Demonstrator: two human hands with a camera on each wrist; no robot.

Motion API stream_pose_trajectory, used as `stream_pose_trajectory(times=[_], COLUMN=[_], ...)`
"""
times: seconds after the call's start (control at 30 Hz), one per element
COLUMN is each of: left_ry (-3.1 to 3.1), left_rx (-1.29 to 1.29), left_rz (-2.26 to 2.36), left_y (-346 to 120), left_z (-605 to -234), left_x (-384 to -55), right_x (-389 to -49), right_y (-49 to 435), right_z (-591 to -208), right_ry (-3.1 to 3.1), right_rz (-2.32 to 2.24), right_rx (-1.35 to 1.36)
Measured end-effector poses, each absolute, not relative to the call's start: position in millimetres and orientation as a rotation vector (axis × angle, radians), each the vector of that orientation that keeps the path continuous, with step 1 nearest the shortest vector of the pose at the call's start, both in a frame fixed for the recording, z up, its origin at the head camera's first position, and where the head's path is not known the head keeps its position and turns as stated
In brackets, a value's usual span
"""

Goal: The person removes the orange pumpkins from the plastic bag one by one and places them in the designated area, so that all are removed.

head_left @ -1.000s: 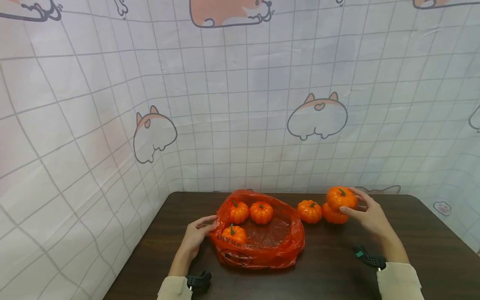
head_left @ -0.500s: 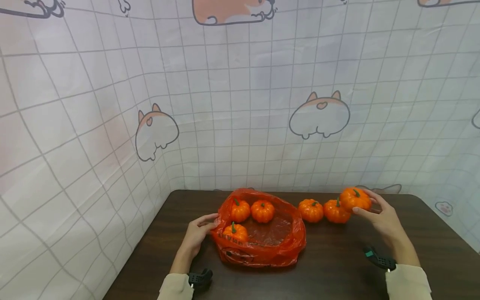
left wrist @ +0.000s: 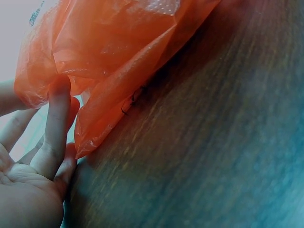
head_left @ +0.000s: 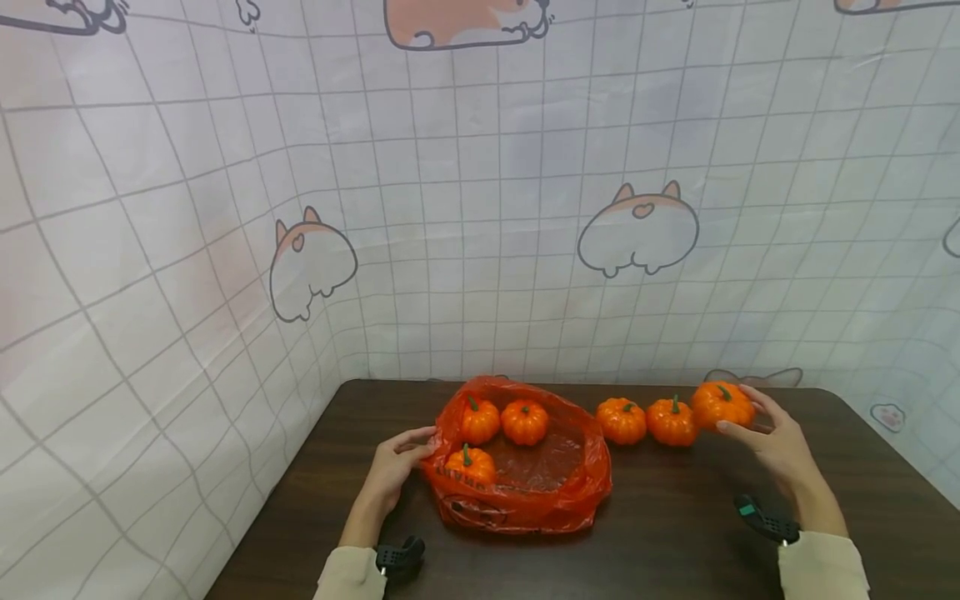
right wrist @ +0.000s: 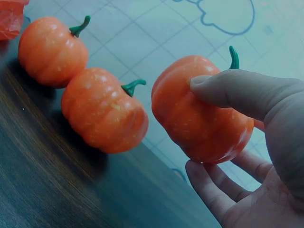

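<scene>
My right hand (head_left: 780, 442) grips a small orange toy pumpkin (head_left: 723, 405) with a green stem. The thumb lies across its side in the right wrist view, and the other fingers are behind and below it. To its left on the table, a second pumpkin (right wrist: 104, 111) and a third pumpkin (right wrist: 52, 51) sit side by side. At the left, my left hand (head_left: 397, 471) holds the rim of a red plastic bag (head_left: 517, 510), its thumb and fingers on either side of the film. The bag's mouth is spread wide, showing three pumpkins (head_left: 525, 422) inside.
The dark wood table (head_left: 652, 533) carries everything. A white grid-patterned cloth (head_left: 480, 275) with cartoon dogs hangs behind and along the left side. Black wrist mounts (head_left: 767, 521) sit at both sleeves.
My right hand has moved right with its pumpkin, from above the second loose pumpkin to the right end of the row, and slightly down. The left hand stays at the bag rim.
</scene>
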State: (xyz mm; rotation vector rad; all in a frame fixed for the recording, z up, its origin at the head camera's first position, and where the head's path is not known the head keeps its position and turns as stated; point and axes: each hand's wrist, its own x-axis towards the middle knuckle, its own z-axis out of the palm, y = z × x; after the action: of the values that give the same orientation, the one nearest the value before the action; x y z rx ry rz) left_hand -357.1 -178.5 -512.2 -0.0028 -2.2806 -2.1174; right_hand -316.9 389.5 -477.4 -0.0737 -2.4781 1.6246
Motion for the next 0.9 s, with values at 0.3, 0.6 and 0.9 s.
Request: stream_pose_trajectory(times=[0.3,0.6,0.9], left_ry=[-2.300,-2.294,-2.291], left_rx=[-0.018,-0.003,-0.010], left_rz=[-2.129,-2.149,-2.131], left_y=[-180,-179,-179], left_z=[-511,-513,-511], left_x=[-354,-354,-355], right_x=[-318,-320,-326], right_y=[398,403,415], right_z=[-483,-489,-495], right_ry=[-2.559,-2.619,-2.657], right_rz=[1.519,1.460,1.400], right_rx=[-0.113,-0.127,-0.102])
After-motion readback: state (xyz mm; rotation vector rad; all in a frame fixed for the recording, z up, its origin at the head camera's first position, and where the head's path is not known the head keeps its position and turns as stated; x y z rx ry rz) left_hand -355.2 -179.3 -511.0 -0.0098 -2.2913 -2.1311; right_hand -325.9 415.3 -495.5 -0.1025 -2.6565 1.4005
